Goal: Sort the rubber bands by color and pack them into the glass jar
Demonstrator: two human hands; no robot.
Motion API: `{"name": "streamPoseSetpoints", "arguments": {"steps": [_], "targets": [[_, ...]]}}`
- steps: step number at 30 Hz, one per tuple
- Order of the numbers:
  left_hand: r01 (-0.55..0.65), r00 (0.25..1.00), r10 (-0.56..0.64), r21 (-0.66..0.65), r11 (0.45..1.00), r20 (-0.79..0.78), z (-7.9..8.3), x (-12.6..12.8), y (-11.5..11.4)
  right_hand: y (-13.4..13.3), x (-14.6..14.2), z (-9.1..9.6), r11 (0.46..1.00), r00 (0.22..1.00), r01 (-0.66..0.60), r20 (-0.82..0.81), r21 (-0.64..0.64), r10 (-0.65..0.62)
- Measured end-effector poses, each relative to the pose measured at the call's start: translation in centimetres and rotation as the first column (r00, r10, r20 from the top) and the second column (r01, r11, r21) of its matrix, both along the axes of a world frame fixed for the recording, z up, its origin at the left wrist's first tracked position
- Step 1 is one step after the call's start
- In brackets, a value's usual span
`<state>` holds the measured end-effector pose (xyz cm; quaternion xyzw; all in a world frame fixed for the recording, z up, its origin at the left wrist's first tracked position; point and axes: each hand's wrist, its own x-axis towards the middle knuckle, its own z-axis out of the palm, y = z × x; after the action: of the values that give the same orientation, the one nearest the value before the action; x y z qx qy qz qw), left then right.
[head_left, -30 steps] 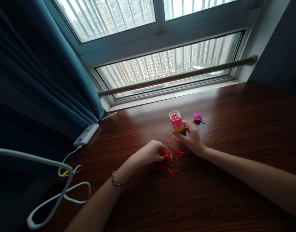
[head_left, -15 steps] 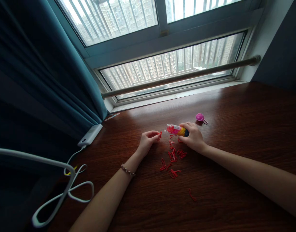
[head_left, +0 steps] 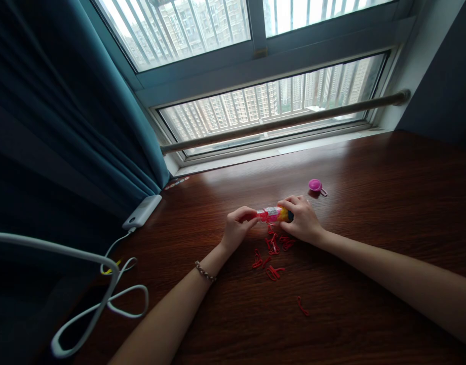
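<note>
My right hand (head_left: 303,219) is wrapped around a small clear bottle (head_left: 271,213) lying on its side, its mouth toward the left. Red, pink, yellow and dark bands show in layers through its wall. At the mouth, my left hand (head_left: 236,226) pinches a red rubber band, mostly hidden by the fingertips and the bottle's neck. Below the bottle, several loose red rubber bands (head_left: 273,247) lie scattered on the brown wooden table (head_left: 343,263), one of them apart toward the front. Behind my right hand sits a pink cap with a loop (head_left: 315,185).
A white power bank (head_left: 142,212) with a cable lies by the blue curtain (head_left: 115,126) on the left. A thick white tube (head_left: 54,245) curves over the left side. The window with a horizontal rail (head_left: 282,123) borders the table's back.
My left hand has moved right, bringing the red rubber band to the bottle's mouth. The bottle has shifted slightly left and down in my right hand. The scattered bands and cap stay put.
</note>
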<state>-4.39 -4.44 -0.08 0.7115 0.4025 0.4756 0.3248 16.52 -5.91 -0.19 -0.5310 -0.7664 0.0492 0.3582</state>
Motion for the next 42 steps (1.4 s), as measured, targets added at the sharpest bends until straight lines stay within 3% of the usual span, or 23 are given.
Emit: {"name": "streamPoseSetpoints", "arguments": {"steps": [4,10,14,16,18,22,25,29,32,34,36,39,42], "targets": [[0.010,0.992,-0.009,-0.007,1.000,0.127,0.0,0.2,-0.2,0.1,0.1,-0.1,1.000,0.999,0.006,-0.033,-0.020,-0.006],[0.082,0.991,-0.095,0.135,0.987,0.091,0.8,0.2,-0.6,0.3,0.1,-0.3,1.000,0.996,0.004,-0.087,-0.031,-0.007],[0.076,0.986,-0.093,0.125,0.989,0.141,0.6,0.1,-0.4,1.1,0.4,-0.7,0.998,0.976,0.044,-0.211,-0.035,-0.050],[0.080,0.995,-0.088,0.128,0.989,0.056,0.4,0.1,-0.1,1.5,0.6,-0.8,0.997,0.953,0.068,-0.295,-0.038,-0.076],[0.117,0.987,-0.099,0.150,0.982,-0.123,0.2,0.1,0.0,1.8,0.7,-0.9,0.996,0.926,0.087,-0.366,-0.035,-0.093],[0.318,0.849,-0.237,0.099,0.943,-0.473,0.4,0.5,-0.2,1.8,0.8,-0.9,0.996,0.904,0.084,-0.419,-0.013,-0.081],[0.449,0.765,-0.382,0.004,0.894,-0.519,0.8,0.6,-0.6,1.7,0.8,-0.8,0.998,0.908,0.068,-0.415,-0.002,-0.063],[0.556,0.752,-0.526,-0.046,0.830,-0.397,1.3,0.5,-0.8,1.7,0.8,-0.7,0.998,0.911,0.059,-0.408,0.000,-0.054],[0.546,0.798,-0.573,-0.177,0.819,-0.186,1.4,0.2,-0.5,1.7,0.8,-0.7,0.999,0.912,0.051,-0.407,-0.007,-0.050],[0.487,0.857,-0.514,-0.274,0.829,-0.033,1.3,-0.1,-0.2,1.7,0.8,-0.7,0.999,0.912,0.048,-0.406,-0.013,-0.050],[0.397,0.912,-0.409,-0.299,0.868,0.023,1.1,-0.1,0.1,1.7,0.8,-0.7,0.999,0.913,0.045,-0.406,-0.017,-0.048],[0.285,0.943,-0.310,-0.188,0.940,-0.120,0.7,0.3,0.1,1.7,0.8,-0.7,0.999,0.913,0.040,-0.405,-0.021,-0.045],[0.343,0.875,-0.346,-0.071,0.937,-0.338,1.0,0.9,-0.5,1.7,0.8,-0.5,0.999,0.912,0.038,-0.408,-0.026,-0.045]]}}
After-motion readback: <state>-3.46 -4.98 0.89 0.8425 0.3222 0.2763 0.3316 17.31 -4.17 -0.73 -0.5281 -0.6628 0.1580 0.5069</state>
